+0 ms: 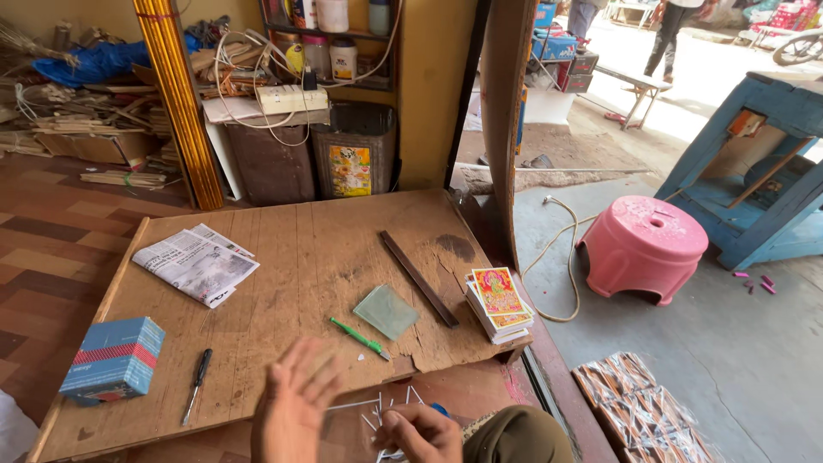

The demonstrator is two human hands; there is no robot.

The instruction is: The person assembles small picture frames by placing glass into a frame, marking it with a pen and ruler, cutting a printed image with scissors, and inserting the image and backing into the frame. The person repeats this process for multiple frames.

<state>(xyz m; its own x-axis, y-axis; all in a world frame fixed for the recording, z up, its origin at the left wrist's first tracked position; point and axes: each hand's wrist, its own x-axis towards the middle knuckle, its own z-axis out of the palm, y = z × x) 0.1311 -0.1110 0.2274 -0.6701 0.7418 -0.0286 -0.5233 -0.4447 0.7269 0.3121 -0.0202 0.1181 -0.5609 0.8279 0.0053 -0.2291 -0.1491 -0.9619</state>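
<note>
Blue box (114,358) at counter (283,249) left edge, black-handled tool (196,385) beside it, folded newspaper (196,264) behind. Left hand (294,410) raised, fingers spread, grasping nothing, blurred. Right hand (420,433) pinches thin white sticks (377,416) at near edge. Green pen (359,338), glass pane (386,311), dark strip (419,279), picture stack (499,303) rightward.

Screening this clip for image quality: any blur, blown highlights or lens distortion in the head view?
Head view: the left hand is smeared by motion blur, while the right hand is sharper; the wooden board and green pen are crisp in even indoor light; the sunlit street at top right is overexposed; the gold moulding and door edge bow from wide-angle distortion.
</note>
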